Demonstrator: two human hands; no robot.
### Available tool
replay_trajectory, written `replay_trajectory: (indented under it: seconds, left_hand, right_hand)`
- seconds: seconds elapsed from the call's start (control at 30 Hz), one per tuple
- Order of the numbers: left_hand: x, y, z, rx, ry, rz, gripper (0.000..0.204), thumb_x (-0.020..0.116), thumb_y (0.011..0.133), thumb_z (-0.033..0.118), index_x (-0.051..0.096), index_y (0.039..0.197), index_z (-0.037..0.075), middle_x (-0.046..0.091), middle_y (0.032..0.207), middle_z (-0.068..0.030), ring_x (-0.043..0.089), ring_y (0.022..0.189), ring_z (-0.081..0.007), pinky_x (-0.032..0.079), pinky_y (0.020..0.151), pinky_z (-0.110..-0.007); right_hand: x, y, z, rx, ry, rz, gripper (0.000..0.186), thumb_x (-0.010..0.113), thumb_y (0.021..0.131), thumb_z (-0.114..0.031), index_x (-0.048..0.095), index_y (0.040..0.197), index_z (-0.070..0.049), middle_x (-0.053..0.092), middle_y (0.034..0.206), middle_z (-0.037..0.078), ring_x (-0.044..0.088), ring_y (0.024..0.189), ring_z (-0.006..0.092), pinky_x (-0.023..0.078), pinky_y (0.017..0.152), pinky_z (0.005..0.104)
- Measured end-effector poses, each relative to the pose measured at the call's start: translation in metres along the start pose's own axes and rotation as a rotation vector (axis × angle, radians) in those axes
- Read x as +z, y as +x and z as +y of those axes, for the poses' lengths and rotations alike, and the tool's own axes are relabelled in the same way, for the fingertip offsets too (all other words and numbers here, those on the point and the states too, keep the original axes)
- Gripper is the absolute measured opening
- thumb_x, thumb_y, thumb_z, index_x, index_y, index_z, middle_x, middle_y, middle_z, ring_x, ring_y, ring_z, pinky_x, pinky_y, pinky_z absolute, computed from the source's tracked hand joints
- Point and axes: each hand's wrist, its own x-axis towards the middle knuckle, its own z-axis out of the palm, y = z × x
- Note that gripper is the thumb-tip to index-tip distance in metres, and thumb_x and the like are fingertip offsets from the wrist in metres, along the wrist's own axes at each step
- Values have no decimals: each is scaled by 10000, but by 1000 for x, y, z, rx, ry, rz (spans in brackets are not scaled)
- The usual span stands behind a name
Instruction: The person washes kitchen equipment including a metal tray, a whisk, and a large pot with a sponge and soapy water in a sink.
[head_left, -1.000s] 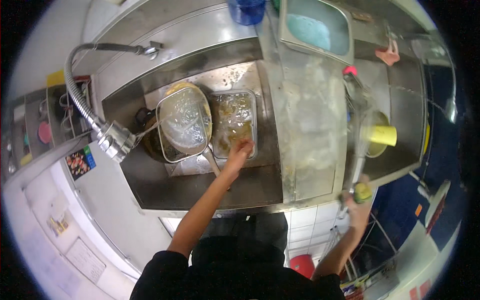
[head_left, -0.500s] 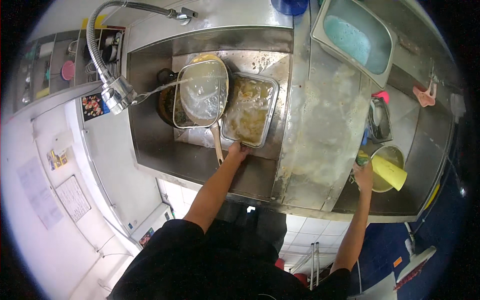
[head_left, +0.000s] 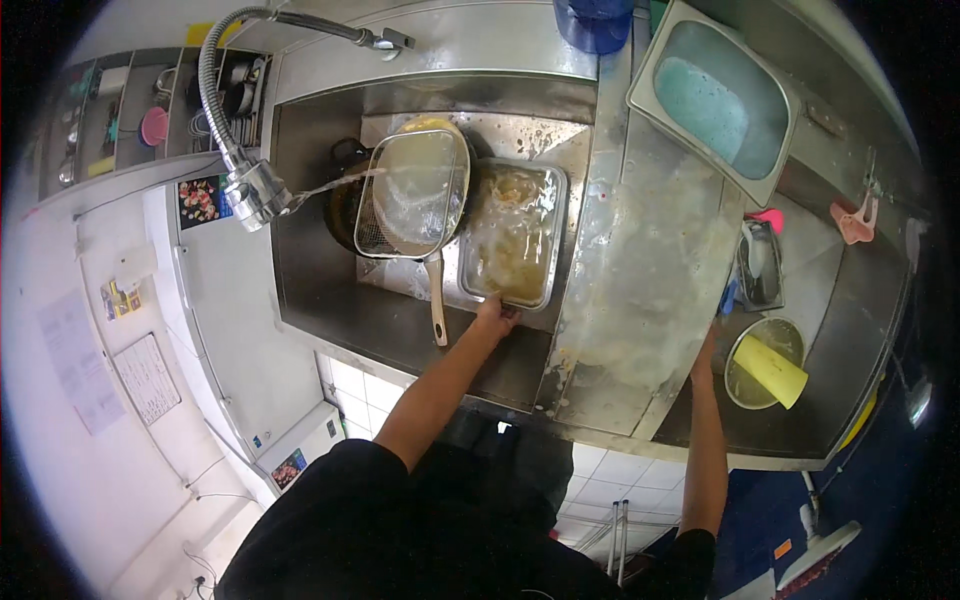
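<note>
Steel tray (head_left: pixel 513 235): sits in sink (head_left: pixel 330 310), beside wire strainer (head_left: pixel 412 195). Left hand (head_left: pixel 495 316) grips its near rim. Likely rigid, wet, slippery, heavy with greasy water; best held by rims. Right hand (head_left: pixel 706 350): grip unclear, near counter edge.

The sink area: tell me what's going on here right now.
A person stands at a steel sink. Their left hand grips the near edge of a rectangular metal pan full of murky water. A spray faucet runs water onto a wire-mesh strainer resting beside the pan. Their right hand reaches toward a round bowl holding a yellow cloth in the neighbouring basin.
</note>
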Motion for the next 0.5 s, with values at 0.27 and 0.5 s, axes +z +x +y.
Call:
replay_trajectory:
  seconds: [0.27,0.5]
  left_hand:
    - [8,-35,-18,56,-39,-89,186,484,980,176,586,1109,90,600,1018,-94,581,926,-250,516,820,-456]
    - [7,-92,-7,34,-73,-87,225,447,986,158,531,1153,34,570,1092,-140,589,999,-274,509,946,-467]
  right_hand:
    - [-6,-7,-41,51,-95,-19,544,617,899,-272,486,1341,18,568,1274,194,565,1125,319,441,961,427]
    - [1,5,-60,78,-185,-17,553,619,889,-270,483,1345,13,547,1298,205,554,1139,327,429,979,425]
